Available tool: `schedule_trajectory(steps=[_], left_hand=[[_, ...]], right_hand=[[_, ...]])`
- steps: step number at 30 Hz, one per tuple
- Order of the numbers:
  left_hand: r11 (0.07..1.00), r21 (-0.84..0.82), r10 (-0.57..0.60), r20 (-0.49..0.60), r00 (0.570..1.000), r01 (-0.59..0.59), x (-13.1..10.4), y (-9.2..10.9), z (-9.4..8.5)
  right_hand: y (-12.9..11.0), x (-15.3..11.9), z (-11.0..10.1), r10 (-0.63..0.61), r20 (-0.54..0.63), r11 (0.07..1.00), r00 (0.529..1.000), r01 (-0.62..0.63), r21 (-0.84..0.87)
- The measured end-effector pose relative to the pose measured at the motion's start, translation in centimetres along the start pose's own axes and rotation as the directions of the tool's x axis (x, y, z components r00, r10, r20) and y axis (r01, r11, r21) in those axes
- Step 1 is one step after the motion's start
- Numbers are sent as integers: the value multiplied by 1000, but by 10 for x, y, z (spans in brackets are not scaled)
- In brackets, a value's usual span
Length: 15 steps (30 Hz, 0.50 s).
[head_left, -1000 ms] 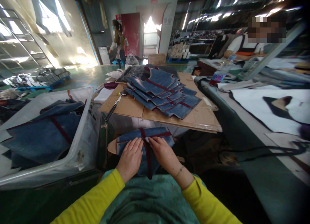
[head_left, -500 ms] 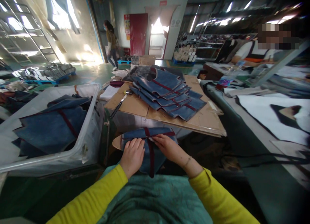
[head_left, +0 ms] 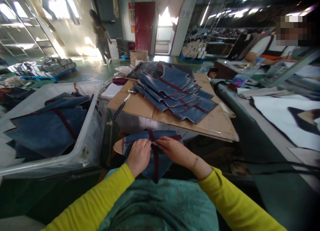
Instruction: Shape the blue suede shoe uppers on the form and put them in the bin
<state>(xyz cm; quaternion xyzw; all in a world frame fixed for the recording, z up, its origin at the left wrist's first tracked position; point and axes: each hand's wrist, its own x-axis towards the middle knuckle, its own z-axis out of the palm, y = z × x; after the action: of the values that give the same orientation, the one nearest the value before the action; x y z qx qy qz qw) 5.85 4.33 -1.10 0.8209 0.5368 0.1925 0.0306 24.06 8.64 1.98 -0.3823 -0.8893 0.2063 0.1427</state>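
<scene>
A blue piece with dark red strips [head_left: 156, 162] lies across my lap, its tan underside showing at the left end. My left hand [head_left: 140, 154] has its fingers curled on the piece, left of the vertical strip. From the right, my right hand [head_left: 172, 151] pinches the piece close to where the strips cross. The fingertips of both hands nearly meet there. Beyond them, several similar blue pieces [head_left: 175, 91] are stacked on cardboard [head_left: 140, 106], and a hammer [head_left: 122, 104] lies at the cardboard's left side.
At the left stands a white bin [head_left: 93, 124] holding more blue pieces. A dark green table edge [head_left: 240, 124] runs along the right, with white material [head_left: 275, 114] and a bottle [head_left: 240, 79]. One person walks at the back left; another is at the right.
The fingertips of both hands have come slightly closer together on the piece. The person at the back has moved left. The view has shifted a little.
</scene>
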Motion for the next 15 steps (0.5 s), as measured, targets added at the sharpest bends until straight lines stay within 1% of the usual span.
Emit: schedule_trajectory(steps=[3,7,12,15], left_hand=[[1000,-15,17,26,1000,-17,2,-2,-1],[999,-26,42,17,999,-42,0,-4,4],[998,-26,56,29,998,-55,-2,-6,10],[998,-28,49,23,999,-48,-1,-7,12]], right_hand=[[-3,2,4,7,8,994,1000,-6,-110],[-7,1,13,48,-28,972,998,-53,-229],[-13,-2,23,128,-91,955,988,-148,-257],[-18,-1,26,160,-105,946,982,-183,-269]])
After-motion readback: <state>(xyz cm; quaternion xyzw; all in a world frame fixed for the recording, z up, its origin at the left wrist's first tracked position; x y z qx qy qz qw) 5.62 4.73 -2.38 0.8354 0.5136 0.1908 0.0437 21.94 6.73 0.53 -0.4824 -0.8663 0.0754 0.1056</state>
